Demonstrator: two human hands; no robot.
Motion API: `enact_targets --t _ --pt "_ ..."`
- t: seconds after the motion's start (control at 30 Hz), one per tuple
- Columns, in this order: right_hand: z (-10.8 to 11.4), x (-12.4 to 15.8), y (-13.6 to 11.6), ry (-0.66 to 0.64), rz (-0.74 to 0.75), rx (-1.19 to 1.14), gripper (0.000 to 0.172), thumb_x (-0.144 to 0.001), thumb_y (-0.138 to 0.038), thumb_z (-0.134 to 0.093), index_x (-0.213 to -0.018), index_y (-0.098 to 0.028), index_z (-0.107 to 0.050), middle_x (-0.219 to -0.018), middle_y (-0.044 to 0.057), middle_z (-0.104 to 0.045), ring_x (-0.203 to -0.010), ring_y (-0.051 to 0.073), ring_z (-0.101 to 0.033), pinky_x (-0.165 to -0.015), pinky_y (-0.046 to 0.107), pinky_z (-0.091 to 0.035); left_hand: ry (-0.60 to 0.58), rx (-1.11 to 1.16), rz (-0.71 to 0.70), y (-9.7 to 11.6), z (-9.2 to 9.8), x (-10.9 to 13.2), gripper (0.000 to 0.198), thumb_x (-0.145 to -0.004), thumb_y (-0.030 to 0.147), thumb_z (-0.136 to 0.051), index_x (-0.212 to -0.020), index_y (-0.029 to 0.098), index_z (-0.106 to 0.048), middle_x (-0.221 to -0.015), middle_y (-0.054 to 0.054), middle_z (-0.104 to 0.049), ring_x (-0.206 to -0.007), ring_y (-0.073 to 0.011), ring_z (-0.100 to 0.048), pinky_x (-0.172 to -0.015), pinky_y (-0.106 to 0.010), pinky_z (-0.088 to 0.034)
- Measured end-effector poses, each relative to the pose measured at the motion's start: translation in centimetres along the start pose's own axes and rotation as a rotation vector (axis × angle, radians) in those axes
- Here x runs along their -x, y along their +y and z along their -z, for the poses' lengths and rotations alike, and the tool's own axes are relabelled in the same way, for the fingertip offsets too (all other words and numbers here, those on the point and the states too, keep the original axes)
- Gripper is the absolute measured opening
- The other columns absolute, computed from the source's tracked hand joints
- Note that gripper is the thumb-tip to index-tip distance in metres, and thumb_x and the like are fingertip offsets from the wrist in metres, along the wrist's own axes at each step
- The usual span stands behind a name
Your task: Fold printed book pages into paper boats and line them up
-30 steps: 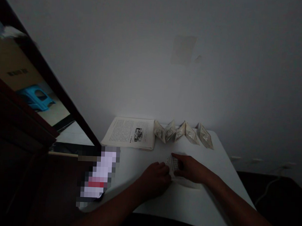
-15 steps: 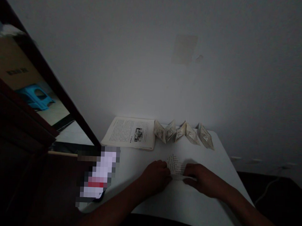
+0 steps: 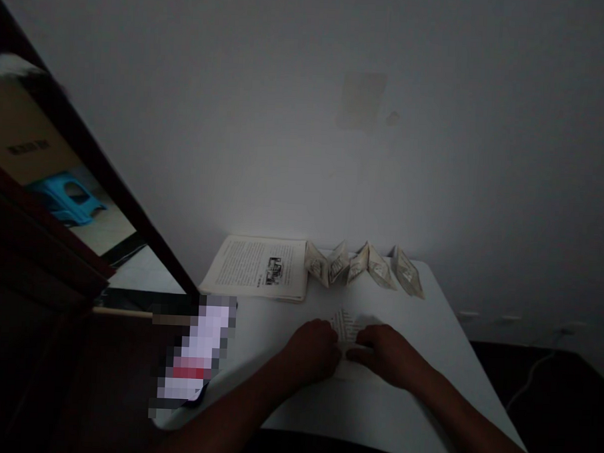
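Observation:
A printed sheet of paper [image 3: 345, 326], folded to a point at its far end, lies on the white table between my two hands. My left hand [image 3: 312, 350] is closed on its left side, with the fingers curled and partly hidden. At the right side, my right hand [image 3: 384, 350] pinches the paper's near edge between thumb and fingers. A pale strip of the paper shows below the print, near the thumbs. Behind my hands stand several folded paper boats [image 3: 379, 268] in a row, made from similar printed pages.
A printed booklet [image 3: 253, 268] lies at the table's back left, beside the boats. A blurred-out phone-like object [image 3: 196, 352] rests at the left edge. The wall [image 3: 286, 132] borders the table [image 3: 257, 338] behind. A dark-framed mirror [image 3: 108, 178] leans at left.
My right hand has slid left along the paper, closer to my left hand. The left hand stays nearly in place. The whole view has shifted slightly.

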State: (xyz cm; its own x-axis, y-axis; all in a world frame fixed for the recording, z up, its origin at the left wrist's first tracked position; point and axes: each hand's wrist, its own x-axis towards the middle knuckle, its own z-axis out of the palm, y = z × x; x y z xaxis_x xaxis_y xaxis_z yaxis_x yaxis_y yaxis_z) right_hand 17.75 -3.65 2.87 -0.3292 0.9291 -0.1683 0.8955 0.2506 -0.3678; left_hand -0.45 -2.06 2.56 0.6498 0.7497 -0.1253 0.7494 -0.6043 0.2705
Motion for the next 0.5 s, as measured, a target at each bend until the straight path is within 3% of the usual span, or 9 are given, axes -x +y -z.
enact_targets --t 0.5 --pt "0.14 -0.25 -0.53 -0.035 -0.124 0.025 0.027 -0.073 -0.043 -0.061 -0.066 -0.019 -0.068 -0.072 0.007 -0.068 -0.071 0.02 -0.061 -0.057 0.027 -0.034 -0.067 -0.015 0.24 0.19 0.95 -0.01 0.03 -0.072 0.037 -0.053 -0.085 0.013 -0.065 -0.088 -0.013 -0.067 -0.085 -0.0278 -0.063 -0.075 -0.038 -0.049"
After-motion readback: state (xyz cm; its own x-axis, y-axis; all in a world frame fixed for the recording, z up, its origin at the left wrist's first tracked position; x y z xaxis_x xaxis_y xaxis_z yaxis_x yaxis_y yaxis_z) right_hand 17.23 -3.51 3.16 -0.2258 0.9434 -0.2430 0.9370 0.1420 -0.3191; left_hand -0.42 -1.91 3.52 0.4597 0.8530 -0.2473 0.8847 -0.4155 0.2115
